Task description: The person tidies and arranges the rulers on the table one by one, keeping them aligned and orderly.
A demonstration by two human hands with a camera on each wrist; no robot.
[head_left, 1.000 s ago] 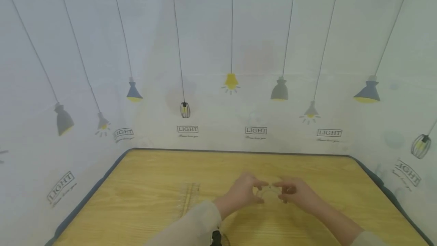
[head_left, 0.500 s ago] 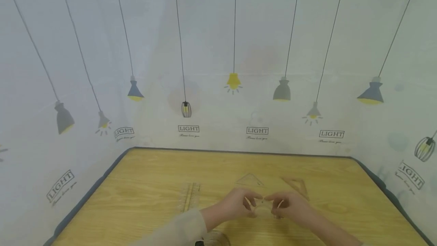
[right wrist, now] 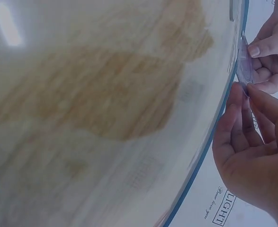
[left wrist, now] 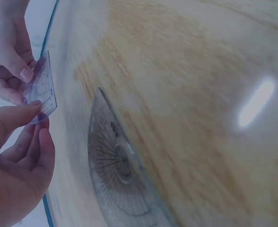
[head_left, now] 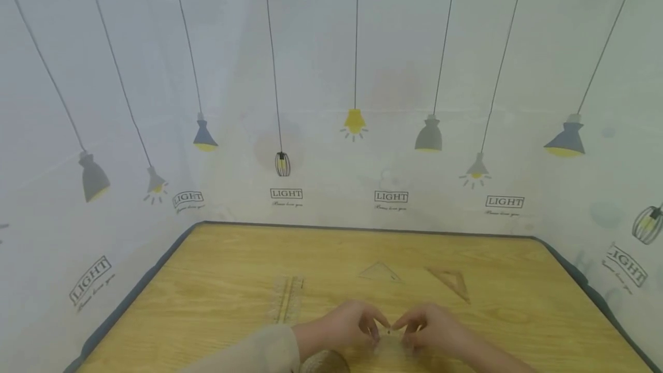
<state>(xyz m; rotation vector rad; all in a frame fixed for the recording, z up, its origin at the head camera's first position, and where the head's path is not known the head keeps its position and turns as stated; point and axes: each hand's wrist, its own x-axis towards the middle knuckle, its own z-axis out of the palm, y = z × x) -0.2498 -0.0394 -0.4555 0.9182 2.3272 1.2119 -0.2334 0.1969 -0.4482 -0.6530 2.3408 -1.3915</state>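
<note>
My left hand (head_left: pixel 346 326) and right hand (head_left: pixel 437 331) face each other low in the head view, near the table's front. Between them they pinch a clear plastic protractor (left wrist: pixel 45 90), thumbs and fingertips at its opposite ends. In the left wrist view it is tilted up off the table, with curved markings printed on it. The right wrist view shows it almost edge-on. A larger clear protractor (left wrist: pixel 122 165) with radiating lines lies flat on the table, close to my left hand.
On the wood-patterned table (head_left: pixel 233 258) lie a clear ruler (head_left: pixel 287 298) at the left, a clear set square (head_left: pixel 380 272) beyond my hands and a brownish set square (head_left: pixel 450 282) to the right. White lamp-printed sheeting (head_left: pixel 331 45) surrounds the back and sides.
Both hands have drawn back toward the person with the pinched protractor, also shifting slightly left. The two set squares, largely hidden behind the hands before, now show fully.
</note>
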